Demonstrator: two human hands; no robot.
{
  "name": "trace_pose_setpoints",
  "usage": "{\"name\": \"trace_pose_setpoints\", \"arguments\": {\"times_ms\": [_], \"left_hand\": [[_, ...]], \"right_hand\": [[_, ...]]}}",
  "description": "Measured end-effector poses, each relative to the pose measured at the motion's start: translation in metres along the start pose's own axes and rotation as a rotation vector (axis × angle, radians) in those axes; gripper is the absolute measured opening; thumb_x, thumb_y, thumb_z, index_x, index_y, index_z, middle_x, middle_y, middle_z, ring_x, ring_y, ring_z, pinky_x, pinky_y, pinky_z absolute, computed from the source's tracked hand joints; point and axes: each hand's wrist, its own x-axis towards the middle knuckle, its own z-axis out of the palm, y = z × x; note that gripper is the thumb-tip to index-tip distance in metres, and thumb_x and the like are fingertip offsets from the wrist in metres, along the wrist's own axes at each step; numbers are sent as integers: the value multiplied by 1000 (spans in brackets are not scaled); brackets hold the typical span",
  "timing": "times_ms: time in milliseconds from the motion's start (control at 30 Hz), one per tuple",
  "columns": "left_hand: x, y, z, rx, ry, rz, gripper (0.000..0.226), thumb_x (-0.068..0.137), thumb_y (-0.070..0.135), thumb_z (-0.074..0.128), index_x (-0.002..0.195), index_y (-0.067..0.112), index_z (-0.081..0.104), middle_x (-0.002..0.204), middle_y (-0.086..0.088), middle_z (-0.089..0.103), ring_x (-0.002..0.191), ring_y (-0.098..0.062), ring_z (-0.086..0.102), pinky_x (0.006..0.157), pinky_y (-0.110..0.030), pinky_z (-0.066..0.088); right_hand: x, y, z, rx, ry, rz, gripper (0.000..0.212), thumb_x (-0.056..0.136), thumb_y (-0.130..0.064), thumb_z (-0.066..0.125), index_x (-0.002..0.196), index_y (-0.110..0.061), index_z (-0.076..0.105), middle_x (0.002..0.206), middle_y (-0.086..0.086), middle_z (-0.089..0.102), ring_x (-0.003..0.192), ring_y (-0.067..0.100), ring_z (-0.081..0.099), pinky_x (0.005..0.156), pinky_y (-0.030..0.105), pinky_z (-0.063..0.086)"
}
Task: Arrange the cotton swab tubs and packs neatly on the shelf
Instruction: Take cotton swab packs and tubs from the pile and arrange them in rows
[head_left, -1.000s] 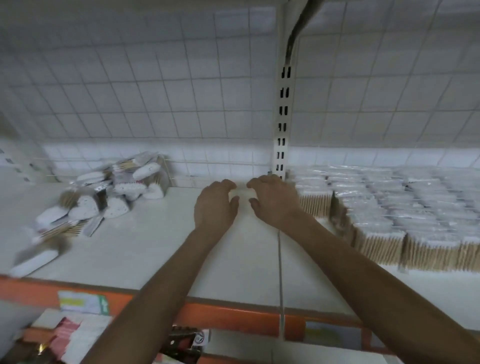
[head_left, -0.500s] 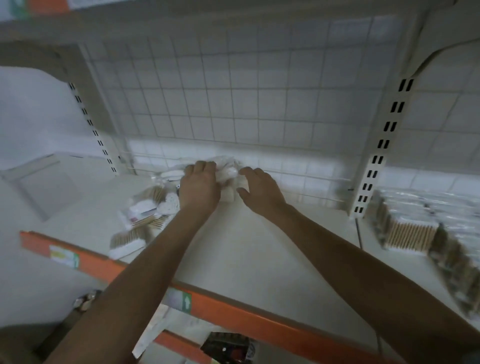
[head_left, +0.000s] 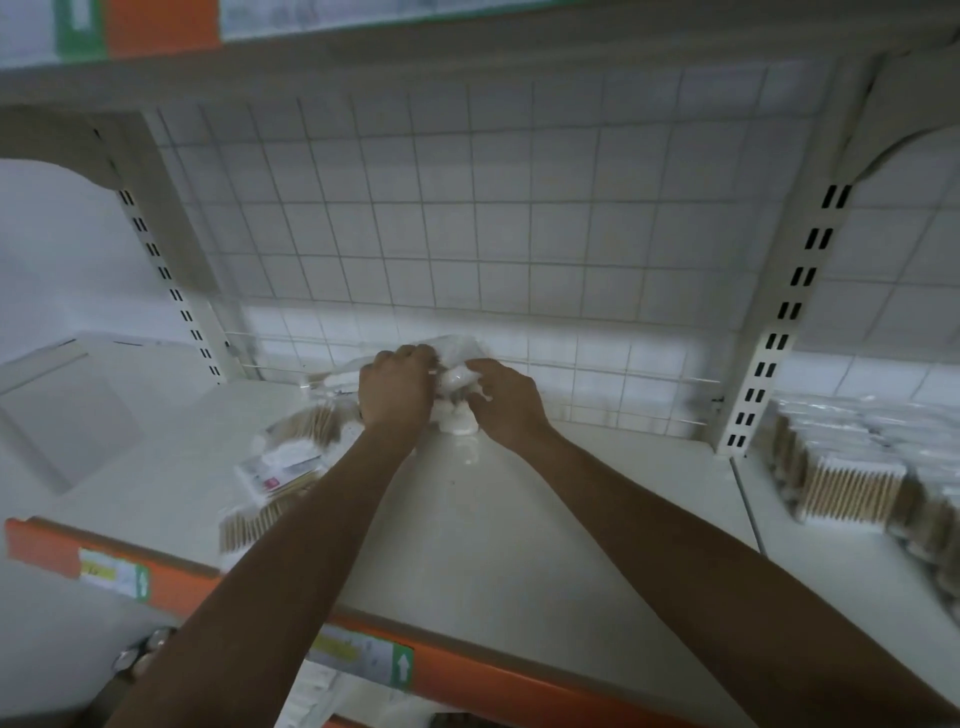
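Closer together now: left hand (head_left: 397, 391) grips swab pack (head_left: 457, 378) | right hand (head_left: 508, 399) pinches it | both arms outstretched

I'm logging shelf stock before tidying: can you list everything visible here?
White shelf board: one, white, beneath the hands.
Orange shelf edge strip: one, orange, front edge.
White wire grid back panel: one, white, behind the shelf.
Slotted metal uprights: two, white, either side of the panel.
Loose pile of clear wooden-stick cotton swab packs: several, left of the hands.
Neat rows of cotton swab packs: many, blurred, right bay.
Held clear plastic packs: count unclear, at the back, between both hands.
Left hand: one, grips the held packs.
Right hand: one, grips them too.
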Motion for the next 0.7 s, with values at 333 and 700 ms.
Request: {"name": "trace_pose_setpoints", "arguments": {"times_ms": [333,700], "left_hand": [[-21,30,-11,-49,185,199,4,71,13,71,68,12,70,60,-5,63,55,-27,58,54,-31,47],[-92,104,-13,-282,270,373,10,70,2,75,73,11,71,65,-5,66,49,-24,59,41,-30,48]], "right_hand": [[-22,16,-27,81,213,87,26,86,-12,61,110,-16,69,107,0,70,95,13,65,87,14,41],[-108,61,-105,115,374,230,10,82,-16,69,91,-16,72,84,-5,67,77,9,62,77,20,48]]}}
